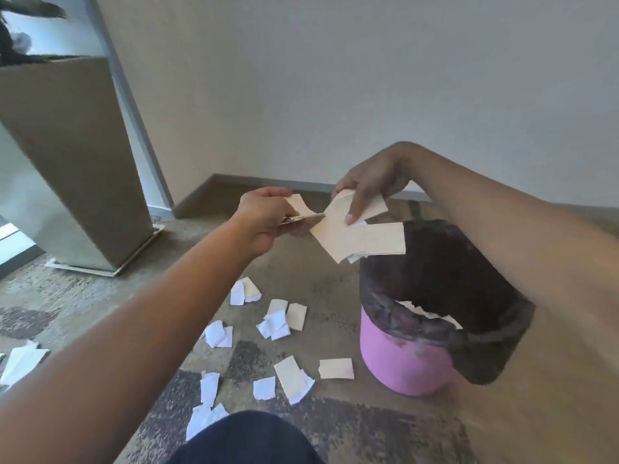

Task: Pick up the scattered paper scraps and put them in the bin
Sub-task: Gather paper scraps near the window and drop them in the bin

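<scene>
You get one head-worn wide-angle view, looking forward and down from close above the pink bin [398, 360], carpet [335, 289] and wall base.

Wall [335, 78]: plain, off-white, matt, evenly lit by soft daylight. Skirting board [261, 182]: grey-brown, running along the wall's foot. Floor [83, 289]: carpet, beige with dark mottled patches. Planter [73, 155]: tall, tapered, tan, standing on a pale square base at left, dark foliage at its top. Metal frame [134, 122]: grey, slanting behind the planter, bright glazing beside it.
</scene>
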The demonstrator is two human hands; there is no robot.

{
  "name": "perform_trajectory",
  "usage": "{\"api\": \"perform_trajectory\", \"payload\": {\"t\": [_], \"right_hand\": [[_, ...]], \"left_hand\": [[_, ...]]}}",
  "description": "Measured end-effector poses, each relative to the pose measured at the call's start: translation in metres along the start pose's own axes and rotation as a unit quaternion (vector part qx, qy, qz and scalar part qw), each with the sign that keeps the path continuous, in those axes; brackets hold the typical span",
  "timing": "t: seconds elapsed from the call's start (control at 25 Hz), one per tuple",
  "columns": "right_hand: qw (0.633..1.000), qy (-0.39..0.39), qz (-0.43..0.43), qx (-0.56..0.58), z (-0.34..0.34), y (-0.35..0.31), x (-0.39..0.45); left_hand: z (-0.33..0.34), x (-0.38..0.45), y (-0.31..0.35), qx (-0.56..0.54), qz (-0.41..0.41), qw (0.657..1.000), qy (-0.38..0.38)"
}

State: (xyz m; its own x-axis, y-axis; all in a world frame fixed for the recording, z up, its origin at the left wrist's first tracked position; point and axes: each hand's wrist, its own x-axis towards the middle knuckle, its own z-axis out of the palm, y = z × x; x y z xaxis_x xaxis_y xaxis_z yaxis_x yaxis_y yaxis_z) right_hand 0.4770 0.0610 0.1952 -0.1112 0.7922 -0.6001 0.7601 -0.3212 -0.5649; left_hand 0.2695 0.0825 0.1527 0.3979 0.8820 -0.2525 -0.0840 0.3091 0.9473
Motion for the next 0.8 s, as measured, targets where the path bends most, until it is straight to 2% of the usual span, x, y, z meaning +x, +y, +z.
{"api": "perform_trajectory", "payload": {"t": [0.2, 0.36, 0.52, 0.6, 0.68, 0.8], "right_hand": [[0.989, 0.031, 0.137, -0.052, -0.013, 0.074, -0.062], [0.979, 0.057, 0.191, -0.048, -0.007, 0.098, -0.075], [0.978, 0.065, 0.19, -0.059, -0.004, 0.088, -0.075], [0.979, 0.099, 0.16, -0.077, -0.003, 0.074, -0.068], [0.984, 0.127, 0.103, -0.076, 0.001, 0.053, -0.053], [0.991, 0.108, 0.042, -0.074, 0.015, 0.013, -0.013]], "left_hand": [[0.092, -0.01, -0.018, 0.16, -0.02, 0.978, -0.132], [0.13, -0.006, -0.037, 0.193, -0.029, 0.962, -0.193], [0.129, 0.002, -0.043, 0.185, -0.03, 0.959, -0.213], [0.115, 0.008, -0.043, 0.178, -0.015, 0.962, -0.205], [0.092, 0.018, -0.044, 0.176, -0.006, 0.968, -0.181], [0.043, 0.037, -0.056, 0.206, -0.019, 0.972, -0.112]]}}
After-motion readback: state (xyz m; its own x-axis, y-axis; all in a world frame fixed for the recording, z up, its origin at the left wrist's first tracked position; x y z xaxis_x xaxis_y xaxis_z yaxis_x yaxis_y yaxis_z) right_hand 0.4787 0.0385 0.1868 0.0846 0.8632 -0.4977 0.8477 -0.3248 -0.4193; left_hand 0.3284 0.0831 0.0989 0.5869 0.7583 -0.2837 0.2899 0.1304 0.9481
